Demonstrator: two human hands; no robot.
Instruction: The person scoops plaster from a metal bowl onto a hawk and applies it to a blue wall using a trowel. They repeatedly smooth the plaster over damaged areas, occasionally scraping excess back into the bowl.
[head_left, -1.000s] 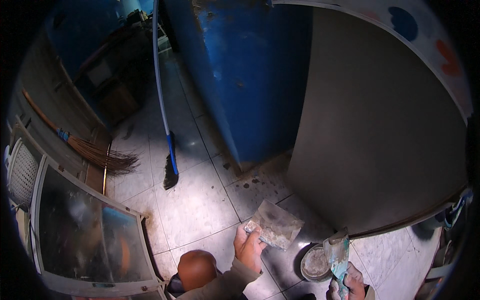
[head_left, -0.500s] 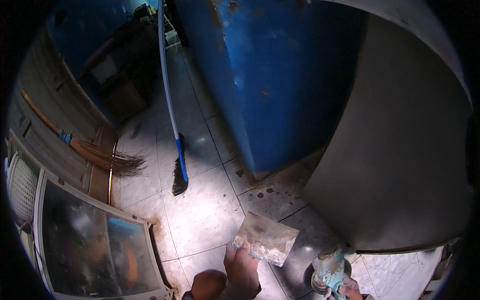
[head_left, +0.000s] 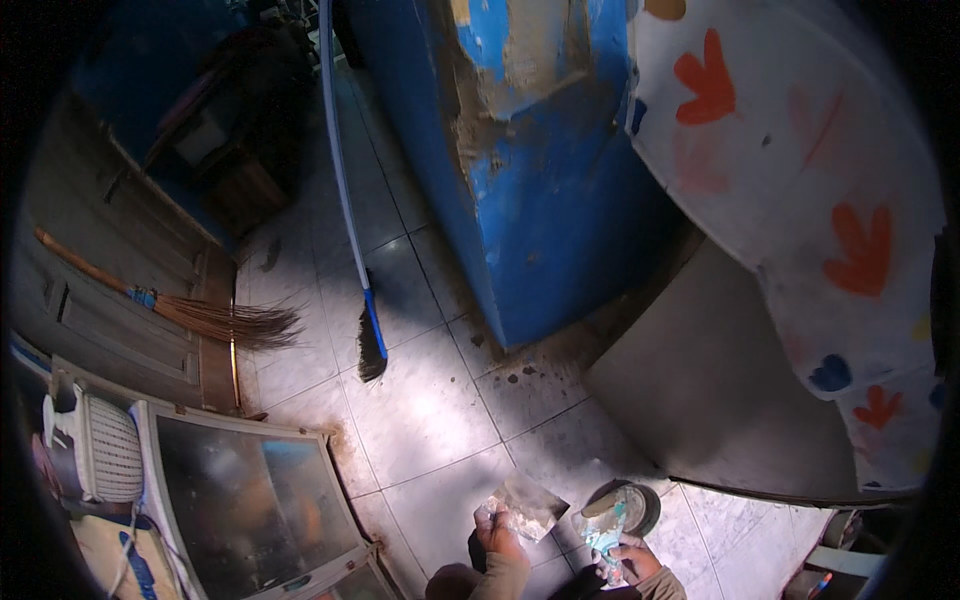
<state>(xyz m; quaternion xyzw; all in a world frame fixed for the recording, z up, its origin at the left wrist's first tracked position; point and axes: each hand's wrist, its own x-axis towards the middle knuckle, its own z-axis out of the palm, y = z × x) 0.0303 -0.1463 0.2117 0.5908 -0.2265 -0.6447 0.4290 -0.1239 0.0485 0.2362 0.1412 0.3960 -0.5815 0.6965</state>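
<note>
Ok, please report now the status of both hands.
Left fingers grip plate; right fingers grip scraper. Bowl partly hidden behind scraper. Blue-handled broom farther off.

Glare whitens the tiled floor; the upper left lies dim; edges curve into black.

Left hand bare, small in view, rounded knuckles. Long dull-tan cloth sleeve on left arm, reaching down to wrist. Cloth looks plain, lighter where lamp glow falls. Right hand bare too, thin fingers. Matching dull-tan cloth sleeve on right arm, also reaching wrist, small folds in it. Round bare knee at bottom edge, smooth, dim, partly cut off. Little marks on fingers too small to tell.
</note>
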